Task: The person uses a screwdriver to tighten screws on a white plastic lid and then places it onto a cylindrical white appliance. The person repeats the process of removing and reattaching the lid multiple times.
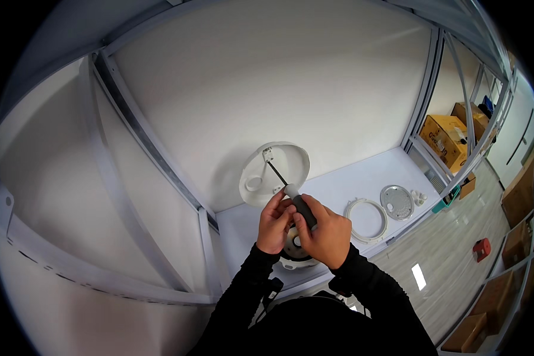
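Observation:
My right hand (pixel 331 235) is wrapped round the dark grey handle of a screwdriver (pixel 303 209). Its thin dark shaft slants up and left, the tip at the upper inside part of a white oval cover (pixel 298 164). This cover stands tilted by the wall, its hollow side facing me. At the light grey collar of the screwdriver, my left hand (pixel 273 225) has its fingers closed, thumb bent in. Below both hands lies a round white appliance body (pixel 296 264) with a dark ring inside, largely hidden by my hands.
On the white table (pixel 353 178), to the right, lie a white ring (pixel 349 219), a round perforated grey plate (pixel 397 202) and several small white parts (pixel 419 197). Metal frame posts (pixel 154 139) bound the table. Cardboard boxes (pixel 445 137) and a red object (pixel 482 250) are farther right.

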